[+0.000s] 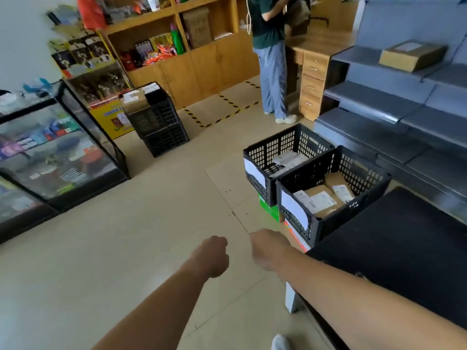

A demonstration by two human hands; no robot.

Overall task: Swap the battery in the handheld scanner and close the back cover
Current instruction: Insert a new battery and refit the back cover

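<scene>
bare left hand (214, 256) and bare right hand (267, 250) over beige tiled floor (126, 248), fingers curled under, grip indeterminate; no scanner visible: locate it first.

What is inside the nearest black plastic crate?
The nearest black plastic crate holds brown cardboard parcels with white shipping labels. Anything beneath them is covered; no scanner shows.

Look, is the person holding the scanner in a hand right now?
No, the left hand and the right hand are both curled over the floor, and no scanner shows in either.
</scene>
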